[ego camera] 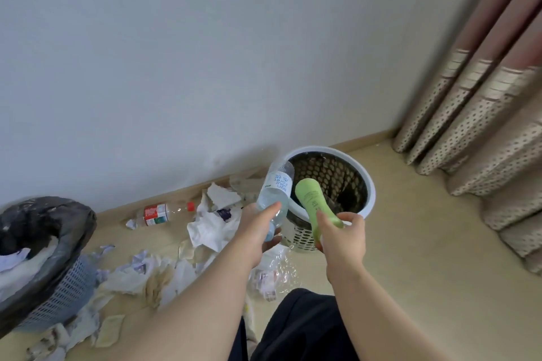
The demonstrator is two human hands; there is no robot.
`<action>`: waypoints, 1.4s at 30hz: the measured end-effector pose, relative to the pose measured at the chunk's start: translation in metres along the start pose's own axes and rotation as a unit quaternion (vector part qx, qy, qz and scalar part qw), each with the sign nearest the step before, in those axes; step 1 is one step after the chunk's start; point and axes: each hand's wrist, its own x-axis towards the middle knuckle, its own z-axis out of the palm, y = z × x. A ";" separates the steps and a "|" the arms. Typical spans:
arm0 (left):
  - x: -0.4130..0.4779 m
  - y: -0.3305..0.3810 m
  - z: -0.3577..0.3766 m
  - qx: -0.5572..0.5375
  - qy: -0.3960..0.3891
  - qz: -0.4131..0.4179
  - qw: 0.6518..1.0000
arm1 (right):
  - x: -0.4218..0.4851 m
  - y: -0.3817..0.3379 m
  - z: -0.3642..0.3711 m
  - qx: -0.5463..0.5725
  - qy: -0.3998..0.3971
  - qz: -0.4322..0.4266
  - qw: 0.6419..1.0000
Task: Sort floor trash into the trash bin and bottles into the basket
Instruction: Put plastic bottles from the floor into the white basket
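1. Beige flooring [410, 243] runs from the person's dark-trousered knee [299, 328] out to a pale wall [176, 53]. Nearest the knee, crumpled white and stained paper tissues [137, 278] and a clear crinkled plastic wrapper [275, 269] lie loose on it.
2. At the near left stands a grey lattice trash bin lined with a black bag [73, 231]. White paper already sits inside, so I judge the trash half begun but far from finished.
3. The left hand [255, 228] grips a clear plastic water bottle with a white printed label [274, 193]. Its fingers [271, 208] curl round the neck end, thumb along the body, and the bottle's base points toward the basket.
4. The right hand [344, 240] holds a pale green plastic bottle [311, 199]. Its fingers [352, 218] pinch the narrow end, and the wide end is tipped over the basket's mouth.
5. Just beyond both hands is a round white perforated plastic basket [370, 184]. The green bottle hangs above its near rim and the clear one beside its left rim. Neither is released yet, and I cannot tell whether anything lies in its dark inside.
6. Farther left, near the skirting, a clear bottle with a red cap and red label [159, 214] lies on its side among more white paper [211, 226]. It is untouched and well apart from the basket.
7. A brown dotted curtain [469, 114] hangs in the right corner.
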 end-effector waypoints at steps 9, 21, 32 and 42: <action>0.031 0.007 0.015 0.141 -0.007 0.020 0.990 | 0.044 0.006 -0.024 0.119 0.105 0.068 0.985; 0.030 0.019 0.016 0.227 -0.001 0.081 0.971 | 0.062 0.013 -0.008 0.089 0.091 0.091 0.988; 0.035 0.010 0.038 0.467 0.071 0.276 0.837 | 0.082 0.027 0.011 -0.016 0.067 0.042 0.997; 0.091 -0.003 0.065 0.546 -0.006 0.324 0.773 | 0.139 0.033 0.020 -0.249 0.008 -0.070 0.966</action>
